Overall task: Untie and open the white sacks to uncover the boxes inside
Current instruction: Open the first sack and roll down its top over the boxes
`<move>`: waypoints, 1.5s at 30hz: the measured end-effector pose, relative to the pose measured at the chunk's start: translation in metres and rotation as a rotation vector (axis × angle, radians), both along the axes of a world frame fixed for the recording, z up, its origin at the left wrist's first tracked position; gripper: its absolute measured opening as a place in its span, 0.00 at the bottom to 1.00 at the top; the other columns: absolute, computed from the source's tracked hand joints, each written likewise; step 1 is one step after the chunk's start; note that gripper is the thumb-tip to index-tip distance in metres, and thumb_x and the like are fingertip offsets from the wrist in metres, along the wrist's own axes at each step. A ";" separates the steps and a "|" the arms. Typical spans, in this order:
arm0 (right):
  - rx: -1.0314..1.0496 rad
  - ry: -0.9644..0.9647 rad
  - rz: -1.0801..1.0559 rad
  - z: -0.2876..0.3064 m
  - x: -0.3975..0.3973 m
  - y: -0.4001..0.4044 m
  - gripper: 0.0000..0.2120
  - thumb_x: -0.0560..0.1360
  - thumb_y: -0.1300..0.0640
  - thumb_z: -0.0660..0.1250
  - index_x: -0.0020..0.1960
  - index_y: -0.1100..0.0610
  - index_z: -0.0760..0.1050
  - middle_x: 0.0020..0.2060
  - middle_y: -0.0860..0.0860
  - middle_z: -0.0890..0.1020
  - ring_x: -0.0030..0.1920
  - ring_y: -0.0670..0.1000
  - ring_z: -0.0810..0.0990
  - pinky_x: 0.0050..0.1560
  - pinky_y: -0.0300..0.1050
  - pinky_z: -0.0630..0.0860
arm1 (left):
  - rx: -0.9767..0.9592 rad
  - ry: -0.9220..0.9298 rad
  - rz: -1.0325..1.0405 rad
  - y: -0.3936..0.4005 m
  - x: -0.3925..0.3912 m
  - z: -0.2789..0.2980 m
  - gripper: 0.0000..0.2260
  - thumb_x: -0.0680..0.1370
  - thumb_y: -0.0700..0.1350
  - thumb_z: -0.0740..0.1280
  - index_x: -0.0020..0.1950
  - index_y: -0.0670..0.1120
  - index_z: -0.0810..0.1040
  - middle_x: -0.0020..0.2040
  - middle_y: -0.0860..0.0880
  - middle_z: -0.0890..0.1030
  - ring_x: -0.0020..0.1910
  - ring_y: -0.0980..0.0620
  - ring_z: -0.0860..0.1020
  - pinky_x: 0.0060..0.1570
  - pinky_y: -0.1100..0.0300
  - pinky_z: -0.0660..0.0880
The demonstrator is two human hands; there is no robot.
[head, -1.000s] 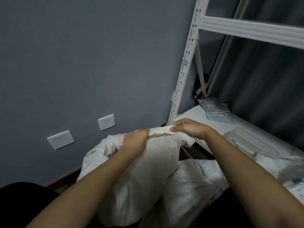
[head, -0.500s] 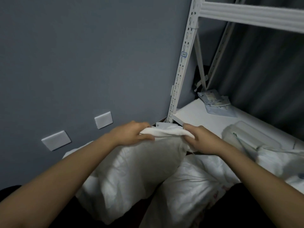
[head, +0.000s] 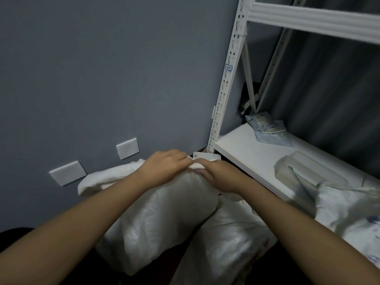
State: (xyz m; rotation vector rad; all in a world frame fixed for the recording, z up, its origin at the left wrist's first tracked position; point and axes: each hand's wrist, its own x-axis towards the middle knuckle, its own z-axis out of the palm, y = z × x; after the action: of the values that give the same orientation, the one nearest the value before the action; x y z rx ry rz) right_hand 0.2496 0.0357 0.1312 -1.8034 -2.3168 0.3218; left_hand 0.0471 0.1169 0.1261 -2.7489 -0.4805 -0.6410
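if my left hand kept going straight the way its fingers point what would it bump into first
Most likely your right hand: the left hand points rightward along the bunched sack top, where both already meet. Depth is unclear.

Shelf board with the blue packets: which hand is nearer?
Right. The right hand sits just off the shelf board front corner; the left hand is further toward the wall, both on the sack's bunched neck.

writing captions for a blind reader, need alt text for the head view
Both hands, the left hand and right hand, grip the bunched top of a white sack on the floor. A second sack lies beside it, by a white shelf.
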 end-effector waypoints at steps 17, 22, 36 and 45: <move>0.300 -0.113 0.061 -0.026 -0.023 0.001 0.23 0.72 0.57 0.54 0.68 0.54 0.66 0.42 0.55 0.83 0.35 0.56 0.82 0.28 0.43 0.75 | -0.692 0.183 0.273 0.006 -0.021 0.014 0.18 0.71 0.64 0.68 0.54 0.56 0.77 0.46 0.56 0.81 0.45 0.53 0.77 0.41 0.58 0.69; 0.338 -0.049 0.097 -0.027 -0.037 -0.010 0.24 0.76 0.51 0.58 0.70 0.55 0.68 0.50 0.52 0.82 0.46 0.53 0.81 0.42 0.46 0.77 | -0.564 0.230 0.291 0.003 -0.033 0.009 0.19 0.76 0.65 0.58 0.52 0.52 0.78 0.45 0.52 0.82 0.45 0.50 0.79 0.44 0.55 0.74; 0.332 0.218 -0.023 -0.038 -0.061 -0.012 0.22 0.75 0.41 0.59 0.59 0.54 0.77 0.52 0.49 0.82 0.52 0.50 0.79 0.52 0.46 0.75 | -0.637 -0.128 0.171 -0.008 -0.069 -0.017 0.22 0.75 0.59 0.52 0.48 0.49 0.82 0.44 0.53 0.81 0.43 0.58 0.74 0.44 0.61 0.70; 0.518 0.332 -0.176 -0.053 -0.076 -0.004 0.11 0.71 0.54 0.59 0.43 0.58 0.77 0.37 0.52 0.80 0.37 0.51 0.77 0.38 0.37 0.68 | -0.642 -0.652 0.684 -0.054 -0.079 -0.041 0.20 0.71 0.57 0.72 0.56 0.47 0.73 0.56 0.49 0.71 0.58 0.48 0.67 0.57 0.57 0.63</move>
State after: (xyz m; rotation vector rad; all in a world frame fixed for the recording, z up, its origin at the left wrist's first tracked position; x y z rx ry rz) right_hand 0.1734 0.0317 0.0785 -1.5395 -1.7891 -0.0116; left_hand -0.0316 0.0630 0.0853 -2.5095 -1.9438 -1.3406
